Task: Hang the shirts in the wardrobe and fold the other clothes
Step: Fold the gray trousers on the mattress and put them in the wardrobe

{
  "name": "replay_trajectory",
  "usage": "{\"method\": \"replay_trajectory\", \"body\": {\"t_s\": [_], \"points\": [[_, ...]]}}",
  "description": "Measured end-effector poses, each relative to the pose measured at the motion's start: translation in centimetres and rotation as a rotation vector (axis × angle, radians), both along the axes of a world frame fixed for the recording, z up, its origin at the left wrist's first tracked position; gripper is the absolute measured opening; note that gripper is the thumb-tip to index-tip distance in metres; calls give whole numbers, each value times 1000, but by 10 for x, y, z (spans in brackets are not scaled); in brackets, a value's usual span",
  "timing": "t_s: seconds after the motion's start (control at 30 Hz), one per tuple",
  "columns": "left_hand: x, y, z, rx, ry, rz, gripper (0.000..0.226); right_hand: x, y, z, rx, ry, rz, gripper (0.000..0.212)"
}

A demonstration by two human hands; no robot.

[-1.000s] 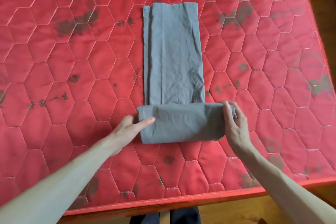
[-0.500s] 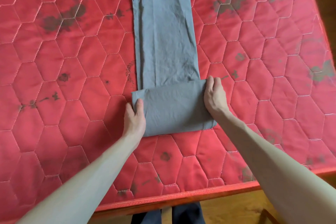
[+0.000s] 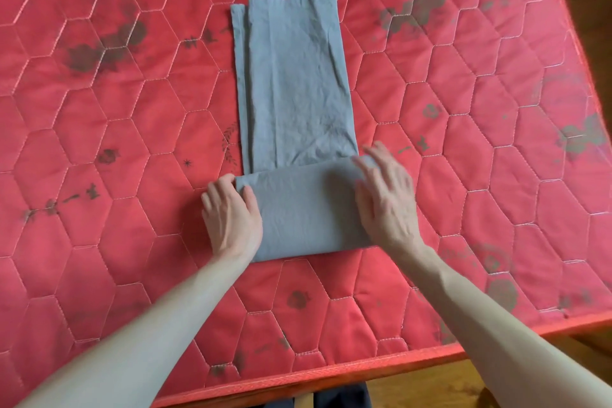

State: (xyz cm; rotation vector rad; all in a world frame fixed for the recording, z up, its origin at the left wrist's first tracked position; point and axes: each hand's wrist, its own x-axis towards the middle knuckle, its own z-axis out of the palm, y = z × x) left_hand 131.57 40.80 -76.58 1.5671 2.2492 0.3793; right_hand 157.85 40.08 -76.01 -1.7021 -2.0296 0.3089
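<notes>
Left grip (image 3: 231, 219) pinching grey garment's (image 3: 294, 86) near fold

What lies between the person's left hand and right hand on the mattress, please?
In the head view, the folded-over near end of the grey garment spans the gap between the left hand and right hand, on the red mattress.

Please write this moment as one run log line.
step: folding grey garment | left hand: grips fold's left edge | right hand: open, blurred, on fold | surface: red mattress
</notes>
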Motion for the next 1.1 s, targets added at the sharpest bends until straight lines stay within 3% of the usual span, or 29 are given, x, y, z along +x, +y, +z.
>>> {"method": "replay_trajectory", "body": {"t_s": [0.07,0.2,0.27,0.33,0.47,0.63,0.8,0.93,1.1], "points": [[-3,-5,5,58,112,-93,44,-5,-16,-6,-73,-68,213,52],[-13,-18,8,173,268,-704,58,-11,-26,-21,-194,-141,148,69],[-17,-29,7,109,319,-994,74,-15,-24,-21,-180,-161,128,70],[-18,-39,4,-23,382,-1110,94,-15,-24,-21,-170,-172,124,72],[-3,-47,3,-99,443,-1055,101,-3,-25,-16,-197,-170,266,90],[18,-53,8,-133,466,-938,84,27,-20,-11,-234,-198,527,104],[19,-43,19,-129,343,-926,77,47,-12,-9,-238,-161,586,99],[13,-20,44,-181,219,-934,78,48,-8,-5,-264,-70,570,82],[5,26,96,-389,18,-909,61,46,-10,31,-295,183,365,55]]}}
